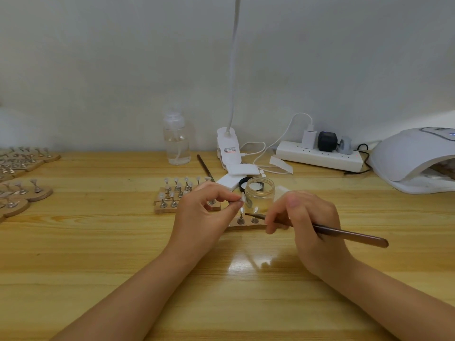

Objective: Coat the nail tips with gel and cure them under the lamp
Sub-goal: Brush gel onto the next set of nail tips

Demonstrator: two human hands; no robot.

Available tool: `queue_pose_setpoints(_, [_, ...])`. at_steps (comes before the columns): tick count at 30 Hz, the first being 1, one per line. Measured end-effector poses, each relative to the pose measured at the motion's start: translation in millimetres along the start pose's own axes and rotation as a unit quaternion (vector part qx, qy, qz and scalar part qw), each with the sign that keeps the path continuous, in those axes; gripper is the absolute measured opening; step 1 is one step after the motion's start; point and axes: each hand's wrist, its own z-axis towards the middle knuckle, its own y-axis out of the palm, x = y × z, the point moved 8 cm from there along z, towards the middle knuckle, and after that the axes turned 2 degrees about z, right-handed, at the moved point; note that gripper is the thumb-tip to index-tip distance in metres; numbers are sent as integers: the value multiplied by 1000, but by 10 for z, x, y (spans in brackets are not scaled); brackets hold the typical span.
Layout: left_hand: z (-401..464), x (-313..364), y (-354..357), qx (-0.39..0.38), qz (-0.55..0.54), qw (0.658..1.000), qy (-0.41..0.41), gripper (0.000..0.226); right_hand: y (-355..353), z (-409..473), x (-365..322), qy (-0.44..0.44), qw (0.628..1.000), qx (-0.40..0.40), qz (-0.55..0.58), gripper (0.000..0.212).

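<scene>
On the wooden desk [98, 242], left to right:
Far left: wooden stands of nail tips [22, 190].
Centre block: more nail tips on pegs [177, 193].
Left hand [204, 212]: pinches one nail tip [243, 198] between thumb and forefinger, lifted before the gel jar [260, 193].
Right hand [305, 217]: grips a brown brush [349, 236], bristles beside the tips on the near stand [246, 226].
Far right: white curing lamp [413, 158], well apart.
</scene>
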Motion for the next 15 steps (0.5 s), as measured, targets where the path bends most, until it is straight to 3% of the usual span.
queue_pose_setpoints(15, [-6, -8, 11, -9, -3, 1000, -13, 23, 25, 3, 35, 24, 1000, -9, -2, 42])
